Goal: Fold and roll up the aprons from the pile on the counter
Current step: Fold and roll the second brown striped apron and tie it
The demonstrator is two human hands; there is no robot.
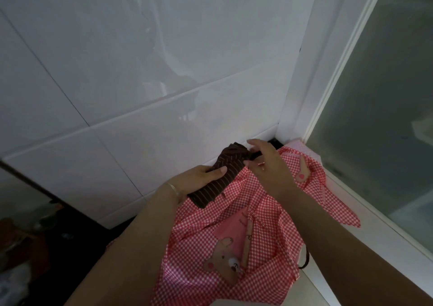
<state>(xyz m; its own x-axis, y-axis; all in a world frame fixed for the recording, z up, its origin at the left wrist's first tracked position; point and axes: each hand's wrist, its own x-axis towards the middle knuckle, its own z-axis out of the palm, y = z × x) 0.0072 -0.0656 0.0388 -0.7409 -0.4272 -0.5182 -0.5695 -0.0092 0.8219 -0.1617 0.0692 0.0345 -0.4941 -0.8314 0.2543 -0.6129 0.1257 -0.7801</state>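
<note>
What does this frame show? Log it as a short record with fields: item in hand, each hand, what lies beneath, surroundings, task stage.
item in hand: dark brown striped apron rolled into a bundle, held above the counter
left hand: left hand grips the roll's middle, thumb on top
right hand: right hand pinches the roll's far end, index finger extended
beneath: red-and-white checked apron with a bear patch, spread unfolded and crumpled
surroundings: white tiled wall; frosted glass window at right
task stage: brown roll nearly finished; checked apron not yet folded

Brown striped apron: rolled into a tight bundle, tilted.
Red gingham apron: spread, crumpled, bear patch showing.
</note>
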